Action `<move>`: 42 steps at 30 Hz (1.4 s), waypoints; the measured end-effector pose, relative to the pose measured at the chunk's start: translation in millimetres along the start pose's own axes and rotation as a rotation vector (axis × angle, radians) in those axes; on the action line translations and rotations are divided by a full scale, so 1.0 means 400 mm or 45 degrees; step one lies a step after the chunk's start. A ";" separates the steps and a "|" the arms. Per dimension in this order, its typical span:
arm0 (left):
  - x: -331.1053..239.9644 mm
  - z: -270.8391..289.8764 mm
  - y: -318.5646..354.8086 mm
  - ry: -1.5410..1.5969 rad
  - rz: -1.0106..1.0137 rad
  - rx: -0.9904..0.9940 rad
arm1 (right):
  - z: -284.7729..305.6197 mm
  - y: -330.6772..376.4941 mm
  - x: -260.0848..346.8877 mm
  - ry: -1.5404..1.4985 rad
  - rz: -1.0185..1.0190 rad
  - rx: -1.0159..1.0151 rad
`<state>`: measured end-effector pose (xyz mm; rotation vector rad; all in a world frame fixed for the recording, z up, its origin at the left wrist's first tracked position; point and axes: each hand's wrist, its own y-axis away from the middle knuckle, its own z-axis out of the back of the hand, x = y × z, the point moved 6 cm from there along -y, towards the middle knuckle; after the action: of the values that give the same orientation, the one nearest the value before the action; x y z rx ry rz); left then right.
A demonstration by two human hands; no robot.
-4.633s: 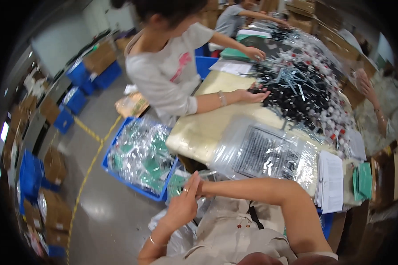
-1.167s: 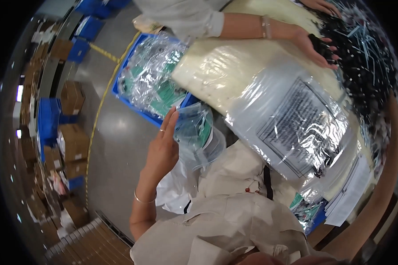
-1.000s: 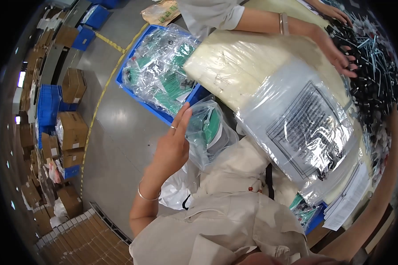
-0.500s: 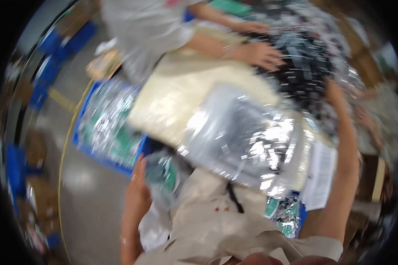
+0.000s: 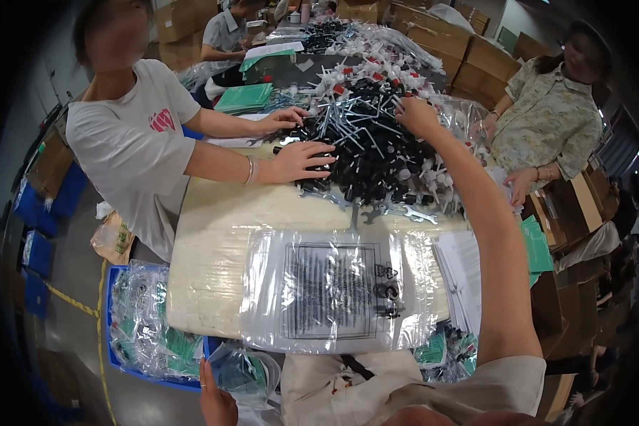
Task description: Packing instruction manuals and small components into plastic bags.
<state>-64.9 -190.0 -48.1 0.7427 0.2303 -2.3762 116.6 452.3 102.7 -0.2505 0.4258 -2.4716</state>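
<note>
The right hand (image 5: 413, 113) is stretched far forward, its fingers curled down into the heap of black and white parts and metal wrenches (image 5: 376, 135); whether anything is pinched cannot be told. The left hand (image 5: 216, 401) is held low, off the surface, fingers closed on a clear packed bag (image 5: 245, 369) just beside the blue crate (image 5: 138, 334). Parts could be dragged off the heap or dropped, since the reach is long and a co-worker's hands (image 5: 302, 160) are pressed into the same pile, just left of the fingers. A clear bag with a printed sheet (image 5: 334, 291) lies nearer on the surface (image 5: 213, 234), whose near edge is overhung. Little open room is left.
</note>
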 end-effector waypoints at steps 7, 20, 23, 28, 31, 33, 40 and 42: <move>0.011 0.007 -0.016 -0.291 -0.223 -0.151 | -0.092 -0.045 0.060 0.294 0.236 0.022; 0.058 -0.021 -0.016 -0.117 0.127 0.119 | -0.092 -0.021 0.028 0.283 0.294 -0.040; 0.056 -0.019 -0.019 -0.057 0.071 0.067 | -0.074 -0.022 0.000 0.094 0.138 -0.036; 0.051 0.001 -0.017 0.053 0.114 0.004 | -0.037 -0.070 -0.026 -0.309 -0.081 -0.125; 0.051 0.010 -0.002 -0.014 0.136 -0.001 | -0.047 -0.093 0.084 -0.148 -0.070 -0.070; 0.062 0.007 -0.003 -0.212 0.046 -0.072 | -0.086 -0.128 0.098 -0.028 -0.030 -0.028; 0.058 0.025 -0.039 0.023 0.226 -0.040 | -0.201 -0.283 -0.041 0.465 0.346 0.075; 0.061 0.032 -0.016 0.034 0.303 -0.029 | -0.235 -0.329 -0.070 0.335 0.298 0.078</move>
<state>-90.3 -202.0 -51.4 0.7478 0.1702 -2.1368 41.6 592.2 60.1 0.1451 0.4592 -2.2874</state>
